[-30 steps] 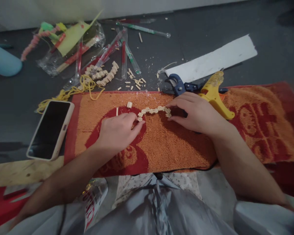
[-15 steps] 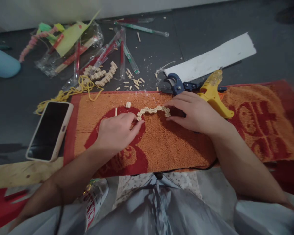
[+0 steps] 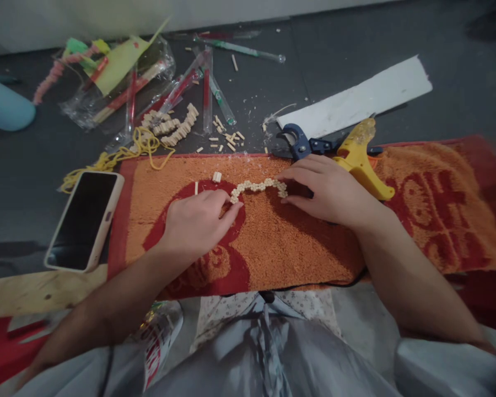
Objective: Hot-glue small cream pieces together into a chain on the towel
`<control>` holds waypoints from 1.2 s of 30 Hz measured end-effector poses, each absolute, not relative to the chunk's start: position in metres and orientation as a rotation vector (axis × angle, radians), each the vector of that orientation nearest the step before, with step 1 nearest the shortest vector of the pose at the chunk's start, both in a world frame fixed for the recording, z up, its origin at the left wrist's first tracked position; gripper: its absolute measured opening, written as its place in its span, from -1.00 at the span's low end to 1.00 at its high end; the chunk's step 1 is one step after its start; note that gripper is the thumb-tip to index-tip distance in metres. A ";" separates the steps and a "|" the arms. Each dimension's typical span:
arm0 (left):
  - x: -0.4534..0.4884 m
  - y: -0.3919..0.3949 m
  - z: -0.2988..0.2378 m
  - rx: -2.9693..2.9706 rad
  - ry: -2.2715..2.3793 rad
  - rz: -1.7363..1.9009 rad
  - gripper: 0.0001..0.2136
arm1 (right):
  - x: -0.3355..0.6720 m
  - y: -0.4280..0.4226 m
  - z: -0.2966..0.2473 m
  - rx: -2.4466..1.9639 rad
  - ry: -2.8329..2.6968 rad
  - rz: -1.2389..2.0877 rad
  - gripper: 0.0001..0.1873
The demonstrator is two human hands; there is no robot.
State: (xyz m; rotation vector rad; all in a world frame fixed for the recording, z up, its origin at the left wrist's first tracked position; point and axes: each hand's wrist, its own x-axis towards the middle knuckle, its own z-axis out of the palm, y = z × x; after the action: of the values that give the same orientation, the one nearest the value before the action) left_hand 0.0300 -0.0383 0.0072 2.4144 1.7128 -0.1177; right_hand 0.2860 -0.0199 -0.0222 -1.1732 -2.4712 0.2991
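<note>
A curved strip of short wooden stick pieces [image 3: 257,186] lies in a wavy arch on the orange and red towel [image 3: 301,248]. My left hand [image 3: 198,220] has its thumb and forefinger closed round the strip's left end. At the other end, my right hand [image 3: 324,187] holds the strip between forefinger and thumb. A small bundle of sticks [image 3: 216,177] and a single thin stick [image 3: 196,188] rest on the towel just beyond my left hand. Behind my right hand lie a blue-handled cutter [image 3: 300,144] and a yellow glue gun [image 3: 357,160], both partly hidden.
A phone [image 3: 82,220] lies at the left beside yellow string [image 3: 107,162]. Beyond the towel are stick segments [image 3: 182,127], loose cut bits [image 3: 231,140], plastic-wrapped sticks [image 3: 186,82] and a white board [image 3: 359,96]. A blue rounded object [image 3: 6,105] is at far left.
</note>
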 end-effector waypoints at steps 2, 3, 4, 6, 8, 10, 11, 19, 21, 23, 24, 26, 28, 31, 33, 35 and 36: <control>0.030 -0.038 0.007 2.416 1.714 -0.109 -0.69 | 0.286 -0.020 -0.022 -1.166 -2.478 0.306 -0.72; 0.030 -0.038 0.007 2.417 1.714 -0.108 -0.69 | 0.287 -0.020 -0.023 -1.167 -2.478 0.311 -0.72; 0.031 -0.038 0.007 2.417 1.717 -0.106 -0.69 | 0.287 -0.020 -0.023 -1.169 -2.476 0.314 -0.72; 0.031 -0.038 0.007 2.414 1.723 -0.105 -0.70 | 0.287 -0.020 -0.023 -1.178 -2.466 0.308 -0.72; 0.032 -0.038 0.008 2.405 1.727 -0.106 -0.70 | 0.286 -0.020 -0.023 -1.178 -2.465 0.292 -0.74; 0.032 -0.038 0.008 2.395 1.724 -0.105 -0.70 | 0.286 -0.021 -0.023 -1.172 -2.470 0.285 -0.74; 0.032 -0.038 0.008 2.394 1.720 -0.102 -0.70 | 0.286 -0.021 -0.023 -1.172 -2.474 0.287 -0.74; 0.029 -0.039 0.005 2.424 1.701 -0.063 -0.69 | 0.286 -0.021 -0.022 -1.187 -2.478 0.315 -0.72; 0.029 -0.039 0.005 2.434 1.698 -0.076 -0.69 | 0.286 -0.021 -0.022 -1.183 -2.482 0.294 -0.73; 0.029 -0.039 0.005 2.444 1.696 -0.099 -0.69 | 0.286 -0.021 -0.022 -1.170 -2.493 0.276 -0.73; 0.030 -0.039 0.005 2.448 1.697 -0.110 -0.69 | 0.286 -0.021 -0.022 -1.164 -2.498 0.273 -0.73; 0.030 -0.039 0.005 2.454 1.698 -0.126 -0.69 | 0.286 -0.021 -0.022 -1.160 -2.495 0.276 -0.73; 0.031 -0.039 0.005 2.455 1.703 -0.134 -0.69 | 0.286 -0.021 -0.022 -1.165 -2.484 0.284 -0.73; 0.031 -0.039 0.005 2.450 1.706 -0.137 -0.68 | 0.287 -0.021 -0.022 -1.170 -2.479 0.297 -0.73; 0.031 -0.039 0.005 2.444 1.709 -0.135 -0.68 | 0.287 -0.021 -0.022 -1.171 -2.486 0.306 -0.72; 0.031 -0.040 0.005 2.435 1.714 -0.131 -0.68 | 0.287 -0.020 -0.022 -1.169 -2.498 0.298 -0.72; 0.031 -0.040 0.005 2.429 1.718 -0.129 -0.67 | 0.288 -0.020 -0.022 -1.168 -2.503 0.290 -0.72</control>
State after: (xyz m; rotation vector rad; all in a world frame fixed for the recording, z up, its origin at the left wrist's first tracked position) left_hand 0.0314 -0.0396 0.0047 2.4292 1.7182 -0.1291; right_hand 0.2875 -0.0202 -0.0221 -1.1682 -2.5027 0.2900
